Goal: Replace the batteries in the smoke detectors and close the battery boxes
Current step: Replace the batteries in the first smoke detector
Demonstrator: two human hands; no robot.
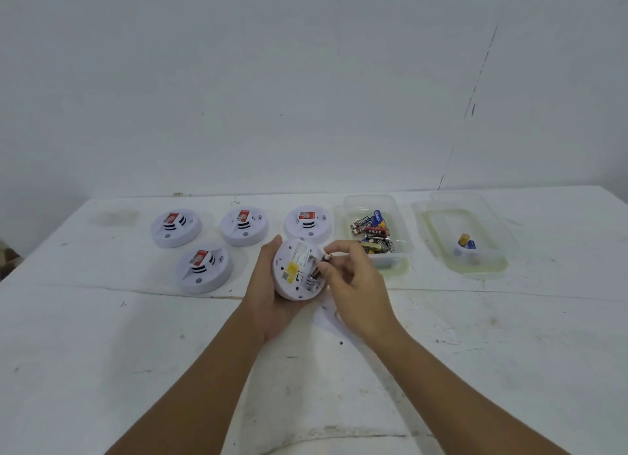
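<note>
Cradling a white smoke detector [296, 271] back side up, the left hand [272, 295] had its fingers curled round the far rim and held the unit above the white worktop [102, 335], tilted toward the camera. A yellow label and the open battery bay showed on the back. The right hand [353, 284] pinched a battery [327, 257] between thumb and fingertips at the bay's upper edge, with another battery seemingly already seated inside, though blur made that hard to confirm.

Four more detectors stood face up on the worktop beyond the hands: three in a row at the back, at left [176, 226], middle [244, 224] and right [307, 222], and a fourth [203, 267] nearer, just left of the held unit. Each carried a red sticker on its raised centre.

To the right stood a clear plastic box [401, 247] holding a loose heap of batteries [372, 234]. Farther right, apart from it, a second clear box [492, 237] held only a few batteries [466, 242].
</note>
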